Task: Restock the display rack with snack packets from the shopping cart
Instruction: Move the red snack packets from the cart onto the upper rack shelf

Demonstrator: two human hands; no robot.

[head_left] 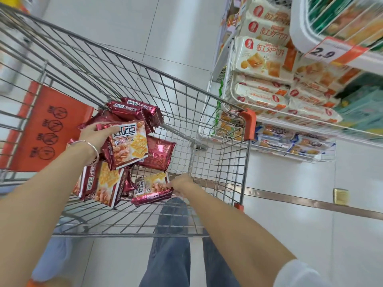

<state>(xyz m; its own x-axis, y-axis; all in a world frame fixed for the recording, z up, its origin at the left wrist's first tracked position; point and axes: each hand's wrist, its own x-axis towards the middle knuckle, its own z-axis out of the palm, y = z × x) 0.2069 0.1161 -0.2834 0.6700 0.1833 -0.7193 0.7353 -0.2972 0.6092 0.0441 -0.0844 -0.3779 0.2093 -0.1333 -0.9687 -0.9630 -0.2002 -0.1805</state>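
2 of the maroon foil snack packets (157, 154) in the grey wire shopping cart (248, 123) are held: my left hand (97, 134) grips the upper packet (128, 146), my right hand (183, 183) only pinches the lower packet (152, 188) by its edge. I reckon that pinch could slip before reaching the crowded white wire display rack (298, 36).

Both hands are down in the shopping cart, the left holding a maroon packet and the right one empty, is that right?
Not quite. In the head view the right hand is not empty: its fingers pinch a second maroon packet low in the shopping cart. The left hand does hold a maroon packet.
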